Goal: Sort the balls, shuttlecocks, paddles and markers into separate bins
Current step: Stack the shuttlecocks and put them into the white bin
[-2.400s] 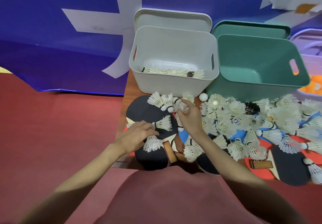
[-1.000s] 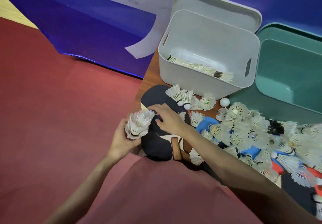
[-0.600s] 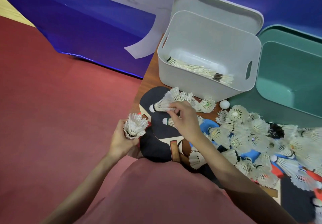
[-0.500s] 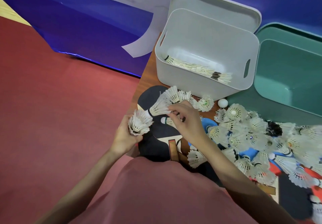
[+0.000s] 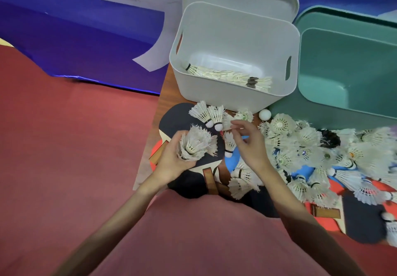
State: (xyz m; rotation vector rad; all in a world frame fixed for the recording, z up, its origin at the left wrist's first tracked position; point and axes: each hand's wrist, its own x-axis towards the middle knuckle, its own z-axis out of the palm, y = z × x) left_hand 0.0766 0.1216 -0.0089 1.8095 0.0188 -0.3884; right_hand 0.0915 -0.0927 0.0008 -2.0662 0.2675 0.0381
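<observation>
Left hand (image 5: 171,164), lower centre of the frame, grips a stacked bunch of white shuttlecocks (image 5: 195,144), skirts fanned toward the camera. Right hand (image 5: 249,142) sits just right of it w/ fingers loosely spread, holding nothing; its fingertips (image 5: 234,123) hover by two shuttlecocks w/ black bands (image 5: 208,115) lying on a black paddle (image 5: 178,117). One more shuttlecock (image 5: 229,144) lies cork-down between the hands. Grey bin (image 5: 232,95), upper centre, has a row of nested shuttlecocks (image 5: 227,76) along its floor. Teal bin (image 5: 348,61) stands touching it on the right. A white ball (image 5: 264,115) rests at the foot of the grey bin. Centre right: big loose pile of shuttlecocks (image 5: 311,153) over more paddles, red & black (image 5: 361,224).
</observation>
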